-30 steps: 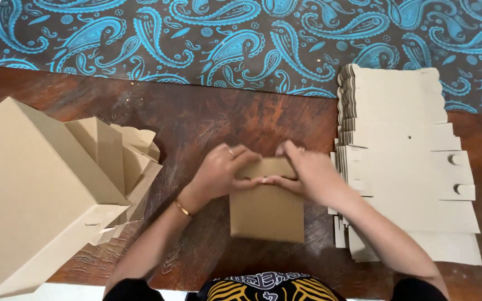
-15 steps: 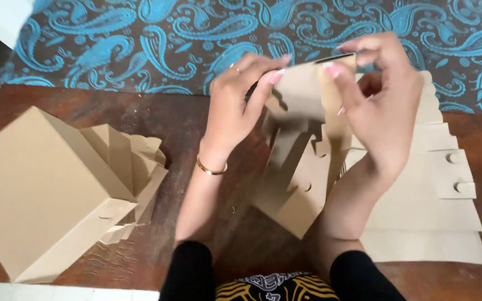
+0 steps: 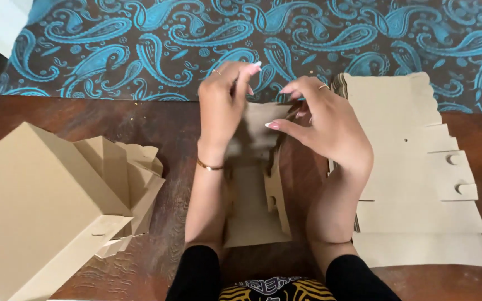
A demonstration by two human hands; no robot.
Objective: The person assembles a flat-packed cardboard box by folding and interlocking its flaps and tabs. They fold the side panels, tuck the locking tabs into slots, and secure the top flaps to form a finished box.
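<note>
Half a sec ago both hands held the flat tan die-cut cardboard box blank [image 3: 258, 189] higher and more spread out; now it's lower over the dark wooden table [image 3: 174, 128], side panels standing up, so it's partway into box form. Left hand [image 3: 224, 106] pinches the top flap, right hand [image 3: 324, 125] grips the opposite edge w/ fingers curled. Stack of flat tan blanks [image 3: 414, 167] sits at right, folded tan boxes [image 3: 57, 206] at left.
</note>
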